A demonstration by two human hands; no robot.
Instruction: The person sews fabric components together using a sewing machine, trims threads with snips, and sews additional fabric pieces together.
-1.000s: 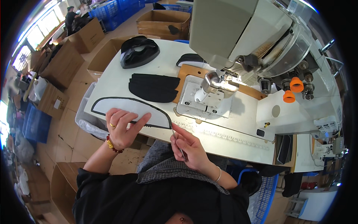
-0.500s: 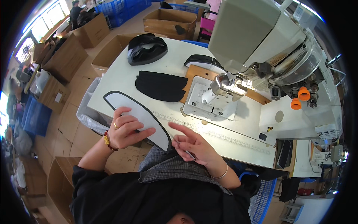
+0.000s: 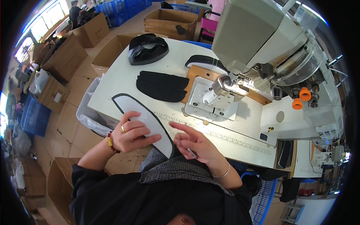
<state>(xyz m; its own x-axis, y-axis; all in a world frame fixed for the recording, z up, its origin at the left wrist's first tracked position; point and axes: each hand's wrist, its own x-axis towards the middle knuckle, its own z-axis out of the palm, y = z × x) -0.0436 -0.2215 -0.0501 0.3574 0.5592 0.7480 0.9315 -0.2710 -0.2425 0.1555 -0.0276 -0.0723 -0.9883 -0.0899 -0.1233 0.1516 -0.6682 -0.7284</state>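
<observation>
My left hand grips a half-moon white panel with black edging, fingers across its white face and thumb toward its lower end. The panel is tilted over the front edge of the table, its lower tip above my lap. Beside that tip, my right hand has its index finger stretched out and the other fingers curled round a slim metal tool. Most of this tool is hidden in the fingers, so its kind does not show. Farther off on the table lies a stack of black curved fabric pieces.
The sewing machine stands at the right, its metal work plate on a wooden board. Black moulded pieces sit at the far left of the table, and a tied bundle of panels behind the plate. A lined bin stands left.
The panel and my left hand have shifted slightly right and down, toward me. My right hand stays nearly in place; less of the metal tool shows now.
</observation>
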